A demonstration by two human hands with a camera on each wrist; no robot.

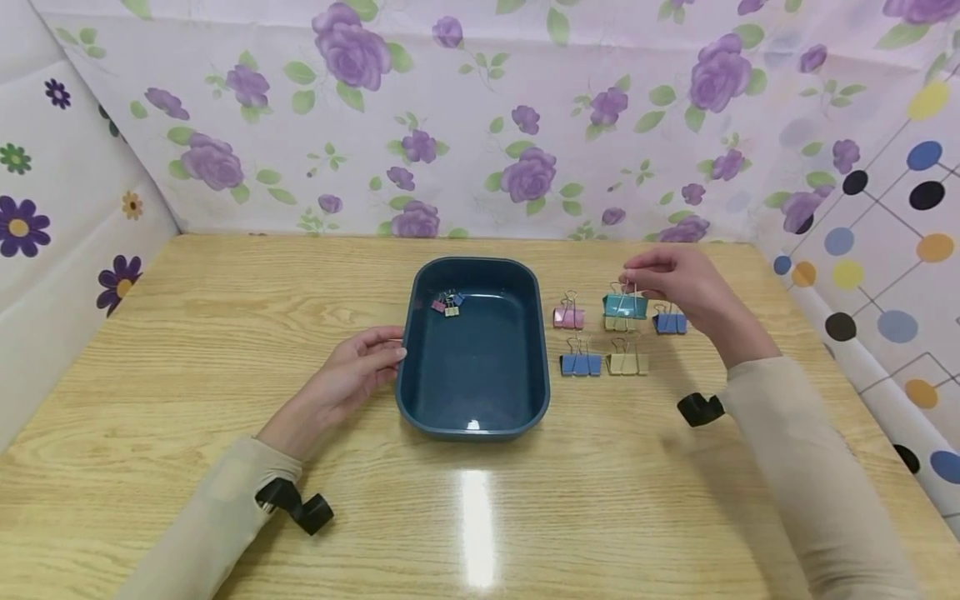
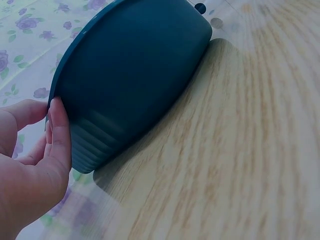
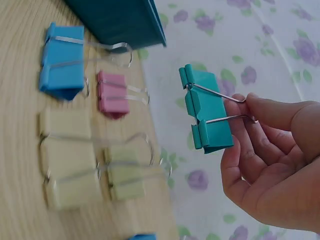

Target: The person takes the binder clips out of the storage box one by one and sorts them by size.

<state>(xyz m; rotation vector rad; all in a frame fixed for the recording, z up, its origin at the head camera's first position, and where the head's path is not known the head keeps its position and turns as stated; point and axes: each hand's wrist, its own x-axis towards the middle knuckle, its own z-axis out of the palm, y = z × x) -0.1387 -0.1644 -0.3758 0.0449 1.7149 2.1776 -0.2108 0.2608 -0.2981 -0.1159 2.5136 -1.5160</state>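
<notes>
Two hands work at mid-frame: the right hand (image 1: pixel 686 287) pinches a teal clip (image 1: pixel 625 306) by its wire handles above the tabletop (image 1: pixel 225 333), right of centre; the left hand (image 1: pixel 352 379), fingers straight, touches the tray (image 1: pixel 420 367).

Wooden desk (image 1: pixel 187 350); floral backdrop cloth (image 1: pixel 465 125); dotted cloth (image 1: pixel 892 250) right of the fingers; black wrist straps (image 1: pixel 300 504).

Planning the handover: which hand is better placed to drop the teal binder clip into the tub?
Right. The right hand already pinches the teal binder clip by its wire handles, while the left hand steadies the tub.
</notes>
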